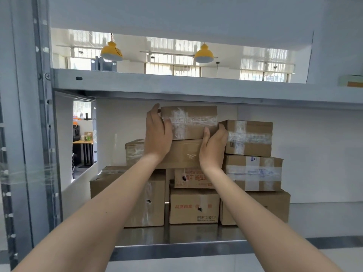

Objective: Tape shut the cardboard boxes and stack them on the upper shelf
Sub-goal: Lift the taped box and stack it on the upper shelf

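Observation:
A small taped cardboard box sits at the top of a pile of several taped boxes on a metal shelf. My left hand is pressed against its left end, fingers up over the corner. My right hand cups its lower right corner, thumb on the front face. The box rests on a wider flat box. Right beside it sits another taped box, touching my right hand's fingers. Larger boxes make up the bottom row.
A second metal shelf board runs close above the top box, leaving a narrow gap. A grey upright post stands at the left. White wall fills the right side of the shelf bay. A small box lies on the higher shelf, far right.

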`<control>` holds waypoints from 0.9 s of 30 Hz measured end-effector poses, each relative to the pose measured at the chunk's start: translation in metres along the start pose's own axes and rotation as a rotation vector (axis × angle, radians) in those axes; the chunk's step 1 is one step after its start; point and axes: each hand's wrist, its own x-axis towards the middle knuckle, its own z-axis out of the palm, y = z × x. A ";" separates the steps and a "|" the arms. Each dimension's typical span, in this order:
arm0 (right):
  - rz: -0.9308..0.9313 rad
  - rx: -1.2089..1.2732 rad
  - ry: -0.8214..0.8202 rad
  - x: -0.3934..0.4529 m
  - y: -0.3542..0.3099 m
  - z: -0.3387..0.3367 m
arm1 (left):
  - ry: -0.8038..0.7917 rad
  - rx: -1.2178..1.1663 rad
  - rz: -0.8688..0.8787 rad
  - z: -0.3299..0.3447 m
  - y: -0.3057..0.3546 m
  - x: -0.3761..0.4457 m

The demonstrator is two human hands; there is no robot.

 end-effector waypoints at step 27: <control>-0.123 -0.285 -0.008 -0.018 0.006 -0.036 | -0.378 0.083 -0.188 -0.011 -0.006 0.011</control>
